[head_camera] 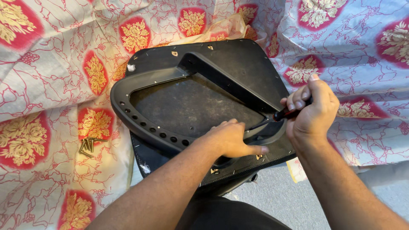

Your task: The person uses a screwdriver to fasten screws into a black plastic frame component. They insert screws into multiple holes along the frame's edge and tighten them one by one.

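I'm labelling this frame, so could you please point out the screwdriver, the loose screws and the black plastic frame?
screwdriver (286, 113): head view, red-black handle below fist.
loose screws (88, 145): head view, pile's middle.
black plastic frame (128, 117): head view, left holed rim.

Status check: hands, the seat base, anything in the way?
Left hand pressing flat on black seat base. Right hand gripping screwdriver, tip at frame. Loose screws lie apart on floral cloth.

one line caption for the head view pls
Left hand steadies a black seat base while right hand grips a screwdriver.

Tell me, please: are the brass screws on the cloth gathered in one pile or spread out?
Gathered: the brass screws lie in one small heap on the flowered cloth, left of the black panel.
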